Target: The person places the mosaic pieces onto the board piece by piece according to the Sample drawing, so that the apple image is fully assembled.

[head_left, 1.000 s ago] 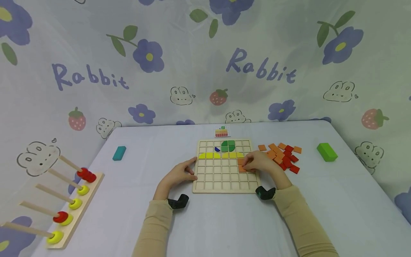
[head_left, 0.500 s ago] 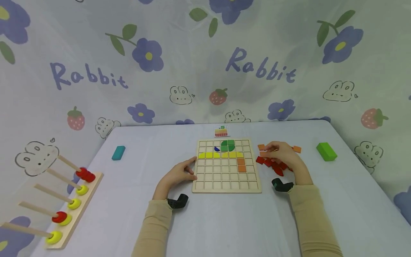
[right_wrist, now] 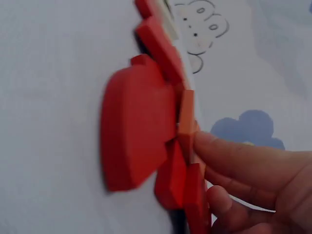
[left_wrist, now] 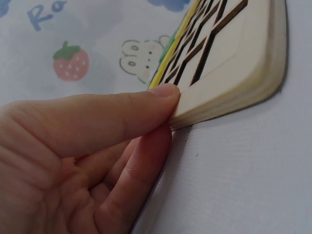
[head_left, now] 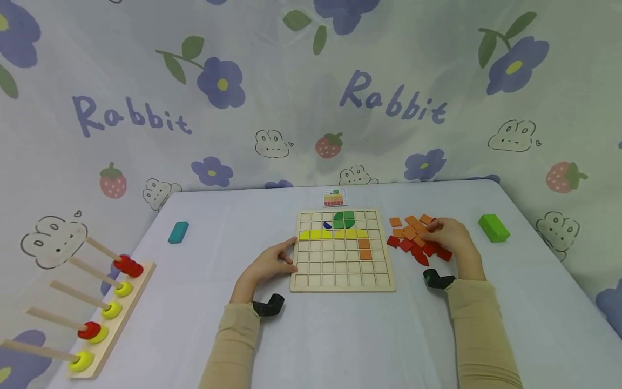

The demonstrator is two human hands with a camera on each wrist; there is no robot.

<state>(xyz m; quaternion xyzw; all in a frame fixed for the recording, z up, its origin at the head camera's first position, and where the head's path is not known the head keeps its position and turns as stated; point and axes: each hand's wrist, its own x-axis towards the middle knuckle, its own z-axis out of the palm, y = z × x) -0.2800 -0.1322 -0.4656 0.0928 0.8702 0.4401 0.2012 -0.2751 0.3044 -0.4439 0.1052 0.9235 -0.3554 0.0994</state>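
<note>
At its left edge, the wooden grid board (head_left: 328, 273) is held by my left hand (head_left: 266, 266). In the left wrist view the thumb (left_wrist: 158, 95) lies on the board's rim (left_wrist: 229, 80), with a finger bent just below. Yellow tiles (head_left: 328, 234), green pieces (head_left: 344, 219), a blue piece (head_left: 328, 225) and two orange tiles (head_left: 365, 249) sit in the grid. My right hand (head_left: 452, 237) is at the pile's right side. Its fingertips touch an orange tile (right_wrist: 186, 119) among red tiles (right_wrist: 195, 195); whether they pinch it is hidden.
A curved red piece (right_wrist: 134, 126) lies at the pile's front. A picture card (head_left: 335, 198) stands behind the board. A green block (head_left: 493, 228) is at right, a teal block (head_left: 178, 232) at left. The peg rack (head_left: 114, 324) with rings stands front left.
My right hand left the board's orange tiles, reached into the pile and moved to its right side. Several red tiles and the curved red piece now lie spread leftward and forward. The left hand stayed put.
</note>
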